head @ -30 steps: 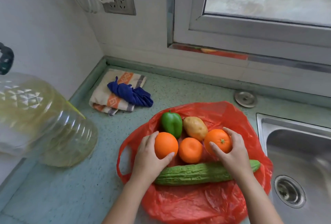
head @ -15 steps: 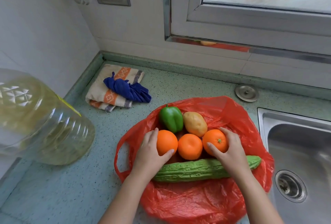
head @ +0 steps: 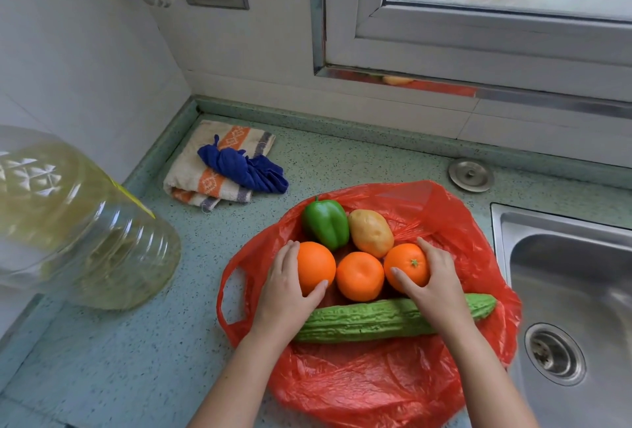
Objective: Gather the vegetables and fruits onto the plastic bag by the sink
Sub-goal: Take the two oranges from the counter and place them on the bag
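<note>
Sitting together on the red plastic bag (head: 376, 386), which is spread flat on the tabletop (head: 171, 342) just beside the sink (head: 564, 273), is all the produce in view. A green pepper (head: 326, 222) and a potato (head: 370, 232) touch at the back, three oranges form a row in front of them, and a long bitter gourd (head: 369, 321) lies crosswise nearest the person. The left hand (head: 287, 294) curls round the left orange (head: 316, 265), thumb on its near side. The right hand (head: 434, 287) cups the right orange (head: 407, 265) the same way, its wrist over the gourd, and the middle orange (head: 359, 276) sits untouched between them. This looks like the closing step: setting the last two fruits down or snugging the row together. The next move probably calls for easing the fingers off without rolling the smooth, round oranges, since the thin crinkled film offers no lip to stop them. The skins look glossy and the gourd ridged. Farther left lie a folded striped towel (head: 205, 171) with a blue cloth (head: 242, 167) on it, and a big clear oil bottle (head: 78, 222).
</note>
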